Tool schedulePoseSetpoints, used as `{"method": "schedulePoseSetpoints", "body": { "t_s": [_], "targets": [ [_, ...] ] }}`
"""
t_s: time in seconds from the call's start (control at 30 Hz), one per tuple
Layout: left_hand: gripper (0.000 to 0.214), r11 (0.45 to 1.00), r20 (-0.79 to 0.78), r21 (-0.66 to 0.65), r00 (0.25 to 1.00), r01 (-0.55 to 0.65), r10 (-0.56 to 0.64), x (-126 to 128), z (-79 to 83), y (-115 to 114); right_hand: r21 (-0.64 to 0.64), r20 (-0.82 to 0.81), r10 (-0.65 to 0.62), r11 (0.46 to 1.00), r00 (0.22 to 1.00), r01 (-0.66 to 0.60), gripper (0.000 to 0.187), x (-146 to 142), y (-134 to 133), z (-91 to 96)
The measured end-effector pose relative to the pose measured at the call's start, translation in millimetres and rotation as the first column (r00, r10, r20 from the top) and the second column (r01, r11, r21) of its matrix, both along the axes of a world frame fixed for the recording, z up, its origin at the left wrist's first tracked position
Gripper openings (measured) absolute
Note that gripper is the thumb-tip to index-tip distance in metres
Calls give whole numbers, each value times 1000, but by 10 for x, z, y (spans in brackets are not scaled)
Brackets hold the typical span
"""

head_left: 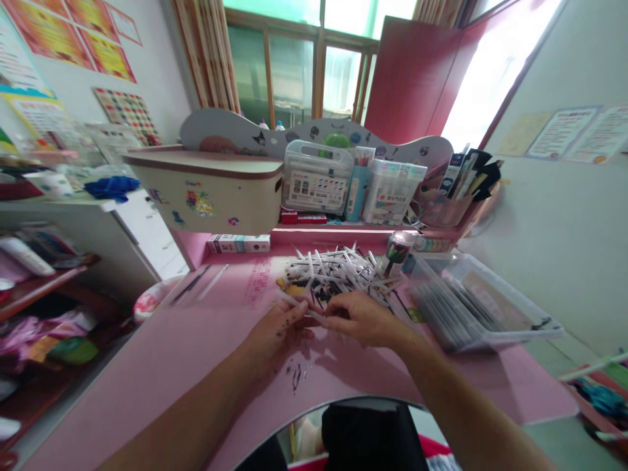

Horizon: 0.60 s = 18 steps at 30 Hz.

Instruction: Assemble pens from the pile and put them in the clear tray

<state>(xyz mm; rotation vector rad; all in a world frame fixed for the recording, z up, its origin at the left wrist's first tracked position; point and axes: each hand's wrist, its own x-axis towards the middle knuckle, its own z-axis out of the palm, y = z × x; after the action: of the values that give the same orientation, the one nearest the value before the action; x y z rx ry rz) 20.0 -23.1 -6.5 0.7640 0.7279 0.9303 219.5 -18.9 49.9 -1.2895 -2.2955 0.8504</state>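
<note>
My left hand (282, 324) is closed around a slim white pen barrel (288, 299), which slants down to the right above the pink desk. My right hand (366, 318) pinches near the barrel's lower right end, its fingertips close to those of the left. Dark ink spots mark my left hand, and dark smears (297, 376) lie on the desk below. Just beyond both hands spreads a pile of loose white and black pen parts (338, 268). A clear plastic bin (510, 333) holding a row of slim pens or tubes stands to the right.
Two slim dark and white rods (213, 282) lie at the desk's left. A clear jar (398, 248) stands behind the pile. The shelf at the back carries a cream storage box (210, 196), marker cases (318, 180) and a pen holder (444, 208). The desk's front edge curves inward.
</note>
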Motion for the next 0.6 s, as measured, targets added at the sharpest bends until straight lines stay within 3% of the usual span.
{"method": "schedulePoseSetpoints", "body": {
  "t_s": [0.13, 0.2, 0.43, 0.6],
  "targets": [
    [20, 988, -39, -39, 988, -151, 150, -43, -19, 43, 177, 72, -212, 964, 975, 197, 18, 208, 202, -119],
    [16, 977, -52, -42, 977, -208, 205, -55, -25, 62, 240, 169, -270, 944, 948, 226, 17, 298, 252, -187],
    [13, 958, -90, -15, 955, -285, 283, -42, -16, 75, 197, 408, -226, 968, 885, 157, 17, 132, 56, -291],
    [12, 939, -107, 3, 934, -343, 341, -40, -1, 92, 200, 524, -286, 957, 802, 210, 24, -76, -89, -302]
  ]
}}
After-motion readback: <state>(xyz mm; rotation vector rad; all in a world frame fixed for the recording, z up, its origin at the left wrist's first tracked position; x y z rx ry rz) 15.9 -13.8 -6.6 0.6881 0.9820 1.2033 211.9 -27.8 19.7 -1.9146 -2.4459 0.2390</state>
